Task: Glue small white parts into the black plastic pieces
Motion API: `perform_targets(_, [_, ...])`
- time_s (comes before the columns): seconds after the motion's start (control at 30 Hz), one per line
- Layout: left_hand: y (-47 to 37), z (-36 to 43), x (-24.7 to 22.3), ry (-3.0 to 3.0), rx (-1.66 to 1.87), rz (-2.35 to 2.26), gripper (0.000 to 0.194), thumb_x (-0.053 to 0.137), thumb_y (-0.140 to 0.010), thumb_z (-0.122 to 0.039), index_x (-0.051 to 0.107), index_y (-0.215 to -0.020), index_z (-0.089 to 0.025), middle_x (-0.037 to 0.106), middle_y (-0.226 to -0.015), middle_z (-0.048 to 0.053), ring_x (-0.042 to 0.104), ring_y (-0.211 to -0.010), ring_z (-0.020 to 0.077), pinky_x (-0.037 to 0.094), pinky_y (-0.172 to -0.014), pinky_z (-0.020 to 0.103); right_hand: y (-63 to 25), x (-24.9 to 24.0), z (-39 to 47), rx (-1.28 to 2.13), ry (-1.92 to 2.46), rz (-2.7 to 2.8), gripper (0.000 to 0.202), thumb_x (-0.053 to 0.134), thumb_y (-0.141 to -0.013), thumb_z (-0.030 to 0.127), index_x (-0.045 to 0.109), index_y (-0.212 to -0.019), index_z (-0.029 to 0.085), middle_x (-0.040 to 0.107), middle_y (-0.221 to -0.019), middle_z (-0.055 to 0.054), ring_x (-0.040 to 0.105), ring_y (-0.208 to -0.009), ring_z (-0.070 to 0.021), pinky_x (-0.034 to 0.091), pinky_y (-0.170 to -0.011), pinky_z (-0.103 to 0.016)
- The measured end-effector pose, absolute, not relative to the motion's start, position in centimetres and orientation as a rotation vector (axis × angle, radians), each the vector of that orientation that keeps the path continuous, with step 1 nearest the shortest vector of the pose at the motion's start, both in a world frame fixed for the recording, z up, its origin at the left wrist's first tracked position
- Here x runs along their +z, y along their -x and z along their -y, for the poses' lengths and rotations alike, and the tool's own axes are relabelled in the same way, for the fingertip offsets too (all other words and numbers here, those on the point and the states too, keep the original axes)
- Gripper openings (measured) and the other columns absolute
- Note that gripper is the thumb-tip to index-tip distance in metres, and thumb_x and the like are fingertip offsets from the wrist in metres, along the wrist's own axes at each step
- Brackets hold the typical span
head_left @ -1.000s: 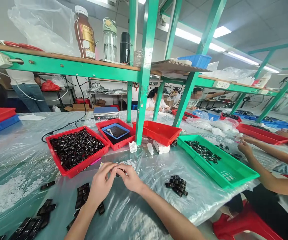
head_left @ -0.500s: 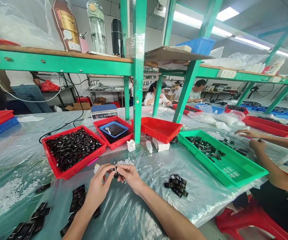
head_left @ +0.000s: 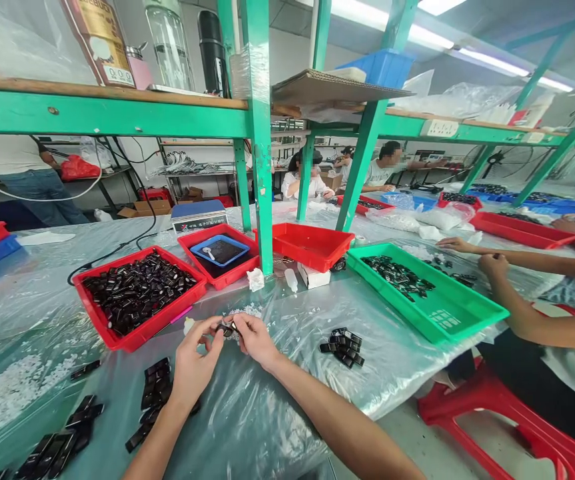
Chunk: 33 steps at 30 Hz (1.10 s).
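Observation:
Between my two hands is a small glossy black piece (head_left: 225,330), partly covered by the fingers. My left hand (head_left: 198,353) pinches it from the left with thumb and fingertips. On the other side, my right hand (head_left: 257,340) grips its right end, where a light edge shows. Just beyond the hands lie white crumbs (head_left: 247,311) on the plastic sheet. A loose pile of similar black pieces (head_left: 343,347) rests to the right. Rows of black pieces (head_left: 156,383) lie beside my left forearm, with more black pieces (head_left: 50,453) at the lower left.
A red tray (head_left: 132,340) full of black pieces stands at left, near a red tray holding a blue tray (head_left: 220,255). A green tray (head_left: 460,320) is at right. A green shelf post (head_left: 263,200) rises ahead. A co-worker's hand (head_left: 494,270) works at right, above a red stool (head_left: 487,400).
The camera view has shifted, so the bench scene sits a little further left and higher. The black piece has turned between my fingers, and both hands still hold it.

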<state>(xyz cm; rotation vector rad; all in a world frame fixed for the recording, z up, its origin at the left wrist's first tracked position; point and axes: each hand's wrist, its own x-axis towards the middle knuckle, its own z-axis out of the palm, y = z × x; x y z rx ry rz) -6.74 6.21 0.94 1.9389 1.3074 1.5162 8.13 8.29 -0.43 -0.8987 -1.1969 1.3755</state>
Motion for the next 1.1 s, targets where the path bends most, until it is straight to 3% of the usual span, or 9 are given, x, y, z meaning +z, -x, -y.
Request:
perform_targets(0.1, [6.7, -6.2, 1.0, -1.904, 1.52, -1.299, 0.026, 0.059, -0.092, -0.039, 0.069, -0.107, -0.021, 0.07, -0.104, 0.007, 0.063, -0.081, 0.0162, 0.051, -0.064, 0.025, -8.0, 0.0, -7.9, 1.503, 0.839, 1.191, 0.052, 0.061, -0.084, 0.067, 0.071, -0.102, 0.019, 0.061, -0.079, -0.001, 0.044, -0.041, -0.005, 0.028, -0.035, -0.02])
perform_targets(0.23, [6.9, -6.4, 0.6, -1.812, 1.508, -1.38, 0.027, 0.064, -0.088, -0.044, 0.069, -0.101, -0.02, 0.07, -0.09, 0.003, 0.057, -0.068, 0.014, 0.048, -0.06, 0.025, -7.7, 0.1, -7.6, 1.492, 0.807, 1.219, 0.045, 0.072, -0.077, 0.056, 0.071, -0.102, 0.019, 0.059, -0.076, 0.001, 0.053, -0.05, -0.0084, 0.034, -0.037, -0.018])
perform_targets(0.37, [6.9, -6.7, 0.0, -1.835, 1.457, -1.399, 0.026, 0.065, -0.086, -0.045, 0.067, -0.094, -0.02, 0.067, -0.077, 0.0, 0.058, -0.066, 0.0149, 0.049, -0.063, 0.026, -7.5, -0.5, -8.0, 1.343, 0.894, 1.225, 0.04, 0.071, -0.079, 0.049, 0.072, -0.104, 0.019, 0.061, -0.075, -0.001, 0.056, -0.057, -0.0122, 0.037, -0.036, -0.019])
perform_targets(0.47, [6.9, -6.9, -0.3, -1.83, 1.441, -1.436, 0.026, 0.065, -0.086, -0.046, 0.066, -0.094, -0.02, 0.068, -0.078, 0.001, 0.059, -0.068, 0.0153, 0.048, -0.063, 0.027, -7.7, -0.8, -8.3, 1.281, 0.918, 1.188, 0.044, 0.07, -0.079, 0.046, 0.07, -0.115, 0.02, 0.066, -0.083, -0.004, 0.061, -0.065, -0.016, 0.042, -0.038, -0.021])
perform_targets(0.63, [6.7, -6.9, -0.5, -1.773, 1.422, -1.436, 0.035, 0.065, -0.086, -0.045, 0.063, -0.112, -0.021, 0.071, -0.086, 0.002, 0.059, -0.063, 0.0135, 0.048, -0.06, 0.026, -8.2, -0.5, -8.5, 1.223, 0.903, 1.209, 0.049, 0.072, -0.078, 0.048, 0.07, -0.118, 0.02, 0.073, -0.092, -0.006, 0.061, -0.067, -0.0164, 0.044, -0.042, -0.021])
perform_targets(0.87, [6.5, -6.7, -0.3, -1.828, 1.341, -1.361, 0.043, 0.06, -0.091, -0.044, 0.061, -0.127, -0.021, 0.075, -0.094, 0.005, 0.068, -0.073, 0.0162, 0.05, -0.061, 0.026, -8.4, -0.7, -8.6, 1.235, 0.903, 1.249, 0.048, 0.076, -0.076, 0.05, 0.074, -0.11, 0.017, 0.077, -0.088, -0.007, 0.05, -0.048, -0.0096, 0.042, -0.04, -0.022])
perform_targets(1.1, [6.5, -6.5, 0.0, -1.815, 1.282, -1.36, 0.042, 0.056, -0.093, -0.041, 0.064, -0.13, -0.022, 0.077, -0.1, 0.006, 0.07, -0.076, 0.0164, 0.053, -0.061, 0.025, -8.7, -0.7, -8.6, 1.178, 0.938, 1.393, 0.042, 0.066, -0.084, 0.051, 0.078, -0.109, 0.019, 0.076, -0.098, -0.008, 0.065, -0.069, -0.0176, 0.043, -0.04, -0.021])
